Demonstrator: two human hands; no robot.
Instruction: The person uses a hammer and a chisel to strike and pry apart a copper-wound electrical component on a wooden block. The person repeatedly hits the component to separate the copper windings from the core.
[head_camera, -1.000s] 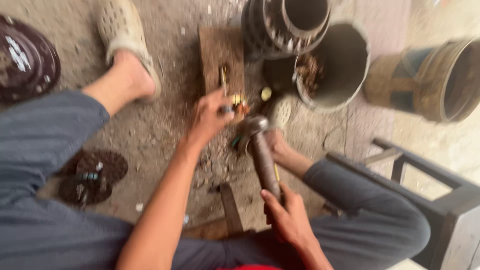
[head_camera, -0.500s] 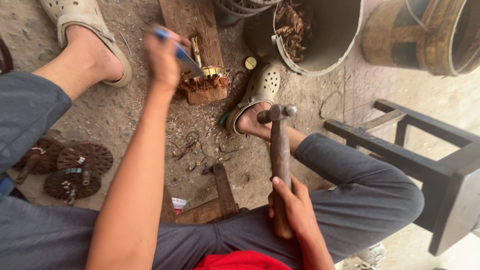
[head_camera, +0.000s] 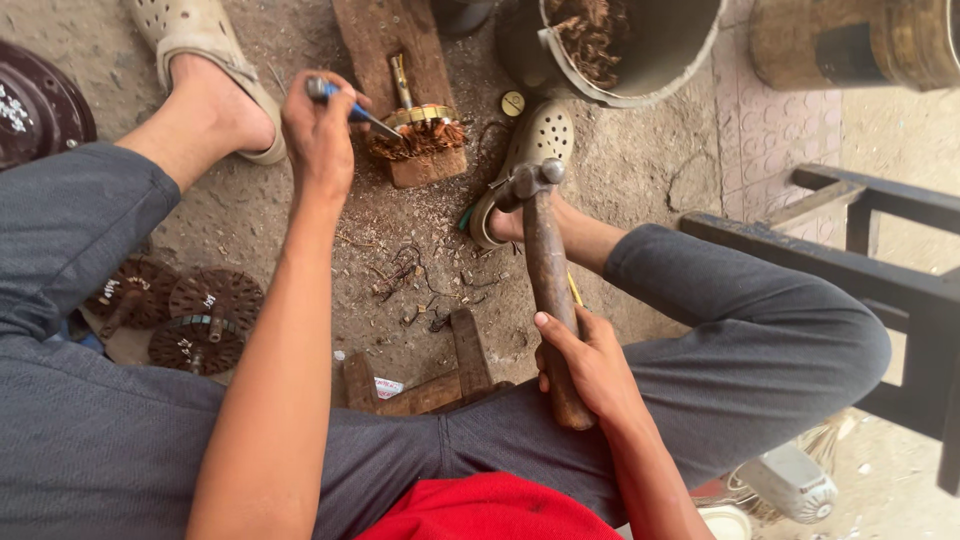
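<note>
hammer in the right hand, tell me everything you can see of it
The hammer has a long, worn brown wooden handle and a small grey metal head with a rounded face, dull and scuffed. The right hand grips the handle low down, near its butt end, so most of the shaft shows above the fist. It is held with the head pointing away from the person, in front of the pale perforated clog on the right foot. Only the hand visibly touches it.
</note>
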